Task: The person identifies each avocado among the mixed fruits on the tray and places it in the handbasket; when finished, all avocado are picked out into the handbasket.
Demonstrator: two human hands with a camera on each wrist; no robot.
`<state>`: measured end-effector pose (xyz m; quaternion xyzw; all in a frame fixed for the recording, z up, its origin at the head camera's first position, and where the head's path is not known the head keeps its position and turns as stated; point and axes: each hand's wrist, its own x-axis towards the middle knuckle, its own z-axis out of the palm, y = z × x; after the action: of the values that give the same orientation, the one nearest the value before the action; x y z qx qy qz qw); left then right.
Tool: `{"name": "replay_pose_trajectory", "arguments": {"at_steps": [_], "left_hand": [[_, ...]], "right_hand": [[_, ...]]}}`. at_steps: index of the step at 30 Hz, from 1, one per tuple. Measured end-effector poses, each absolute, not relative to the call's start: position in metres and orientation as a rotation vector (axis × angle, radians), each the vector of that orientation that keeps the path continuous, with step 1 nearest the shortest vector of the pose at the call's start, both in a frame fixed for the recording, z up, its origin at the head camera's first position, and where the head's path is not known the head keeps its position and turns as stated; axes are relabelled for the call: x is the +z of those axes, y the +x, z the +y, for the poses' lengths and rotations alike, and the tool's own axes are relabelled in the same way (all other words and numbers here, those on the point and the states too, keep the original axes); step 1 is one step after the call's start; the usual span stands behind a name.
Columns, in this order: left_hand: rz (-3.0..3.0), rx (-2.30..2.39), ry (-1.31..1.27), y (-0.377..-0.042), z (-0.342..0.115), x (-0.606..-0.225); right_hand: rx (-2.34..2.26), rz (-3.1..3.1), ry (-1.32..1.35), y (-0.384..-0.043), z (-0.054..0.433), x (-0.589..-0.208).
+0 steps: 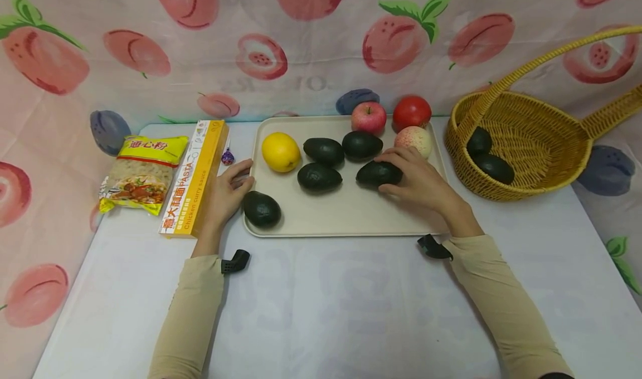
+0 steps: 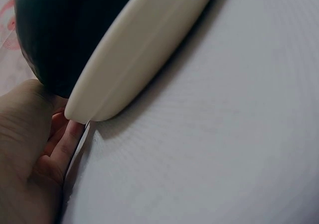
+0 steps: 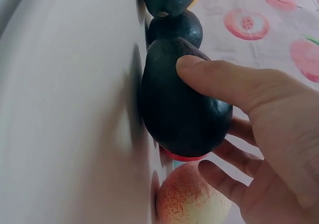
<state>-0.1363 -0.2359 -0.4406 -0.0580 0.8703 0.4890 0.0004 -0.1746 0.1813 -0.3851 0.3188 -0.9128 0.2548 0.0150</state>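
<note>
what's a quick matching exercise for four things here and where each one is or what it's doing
1. lemon
2. pasta box
3. wicker basket
4. right hand

A. holding an avocado
B. beside the food bag
C. on the left half of the tray
D. right of everything else on the table

Pairs: 1-C, 2-B, 3-D, 4-A

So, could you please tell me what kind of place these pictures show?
Perhaps a tabletop arranged for a demonstration, rather than a working kitchen: a fruit-printed cloth hangs behind a table with a white cover, and a tray and a basket both hold avocados.
</note>
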Motion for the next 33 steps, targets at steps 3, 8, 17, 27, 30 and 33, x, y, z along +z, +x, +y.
{"name": "replay_pose_trajectory", "arguments": {"at_steps": [3, 8, 17, 27, 30, 33], "left_hand": [[2.747, 1.549, -0.164, -0.136, -0.236, -0.441], [2.776, 1.58, -0.117, -0.136, -0.235, -0.441], [2.779, 1.569, -0.116, -0.135, -0.234, -0.44], [2.783, 1.583, -0.124, -0.136, -0.234, -0.439], [2.789, 1.563, -0.132, -0.135, -0.233, -0.439], [2.793, 1.542, -0.138, -0.135, -0.233, -0.438]], "right_hand": [[0.857, -2.812, 0.98, -0.175, 0.183, -0.384], [0.991, -2.783, 0.95, -0.175, 0.189, -0.379], [1.217, -2.719, 0.888, -0.172, 0.197, -0.371], [1.275, -2.671, 0.898, -0.154, 0.194, -0.335], [1.251, -2.66, 0.882, -0.153, 0.196, -0.333], [1.235, -2.666, 0.855, -0.152, 0.199, -0.33]]}}
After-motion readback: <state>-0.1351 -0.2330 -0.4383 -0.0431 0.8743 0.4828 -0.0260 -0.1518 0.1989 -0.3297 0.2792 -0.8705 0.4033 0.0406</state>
